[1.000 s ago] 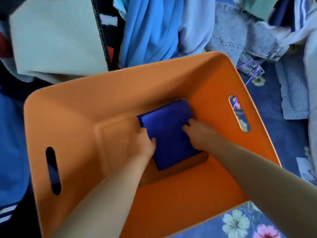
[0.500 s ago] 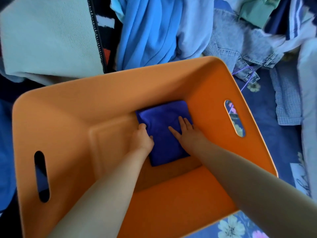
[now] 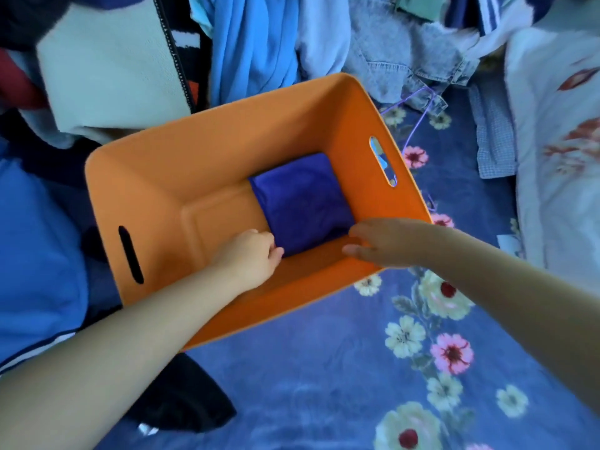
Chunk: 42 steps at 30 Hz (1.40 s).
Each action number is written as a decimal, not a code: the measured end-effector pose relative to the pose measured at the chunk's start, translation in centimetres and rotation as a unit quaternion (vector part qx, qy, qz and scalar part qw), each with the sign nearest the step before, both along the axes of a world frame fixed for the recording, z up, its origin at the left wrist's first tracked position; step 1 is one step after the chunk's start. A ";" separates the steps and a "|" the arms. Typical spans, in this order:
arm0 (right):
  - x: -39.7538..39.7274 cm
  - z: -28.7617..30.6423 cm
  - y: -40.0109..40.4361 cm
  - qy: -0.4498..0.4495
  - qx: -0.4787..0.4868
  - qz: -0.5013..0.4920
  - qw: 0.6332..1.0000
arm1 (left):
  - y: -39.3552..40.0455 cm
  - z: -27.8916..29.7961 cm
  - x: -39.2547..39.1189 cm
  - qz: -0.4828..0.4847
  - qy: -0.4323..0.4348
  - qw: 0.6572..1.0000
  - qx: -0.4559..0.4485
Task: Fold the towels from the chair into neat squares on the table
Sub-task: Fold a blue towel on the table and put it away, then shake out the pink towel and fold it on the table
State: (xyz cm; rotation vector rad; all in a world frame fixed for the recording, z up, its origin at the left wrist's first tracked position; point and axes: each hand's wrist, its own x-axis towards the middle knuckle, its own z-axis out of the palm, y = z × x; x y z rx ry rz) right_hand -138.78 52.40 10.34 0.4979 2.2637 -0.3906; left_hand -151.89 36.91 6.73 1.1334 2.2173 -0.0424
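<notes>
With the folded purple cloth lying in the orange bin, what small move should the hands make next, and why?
Probably draw the left hand out of the orange bin. The folded purple cloth lies flat in the bin's right corner, the left hand touches only its near edge, and the right hand is off the cloth, up at the bin's near wall.

A deep violet-blue folded cloth square (image 3: 300, 203) lies in a plain orange bin (image 3: 207, 164). The spread beneath (image 3: 292, 378) is mid-blue with cream, pink and red flowers. Behind are a bright sky-blue garment (image 3: 253, 43), faded pale-blue denim (image 3: 399, 56), a cream fleece with a black zip (image 3: 110, 69) and a blue-white checked shirt (image 3: 495, 138).
</notes>
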 end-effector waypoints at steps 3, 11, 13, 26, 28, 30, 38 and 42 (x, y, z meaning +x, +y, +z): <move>2.8 1.5 -1.2 -0.026 0.008 0.020 0.999 | -3.0 2.8 2.1 -0.103 -0.092 0.988 0.067; 5.0 1.8 -4.4 0.035 0.147 0.074 0.986 | -8.3 4.1 2.8 -0.239 0.113 0.958 -0.111; 5.1 1.8 -4.9 0.051 0.148 0.063 0.986 | -8.4 4.4 2.3 -0.202 0.115 0.969 -0.089; 6.0 0.7 -7.1 0.138 0.184 -0.066 0.971 | -8.6 4.3 4.3 -0.099 0.218 0.967 -0.087; 6.9 0.7 -7.6 0.172 0.189 -0.058 0.965 | -8.9 4.6 5.1 -0.102 0.240 0.961 -0.093; 8.3 1.1 -8.4 0.213 0.178 -0.061 0.959 | -9.1 5.2 6.5 -0.095 0.241 0.962 -0.082; 16.5 6.2 -12.3 0.277 0.185 -0.105 0.937 | -8.2 11.9 15.5 -0.105 0.233 0.967 0.000; 22.3 10.3 -14.6 0.308 0.217 -0.168 0.911 | -7.6 16.7 20.9 -0.173 0.249 0.951 0.059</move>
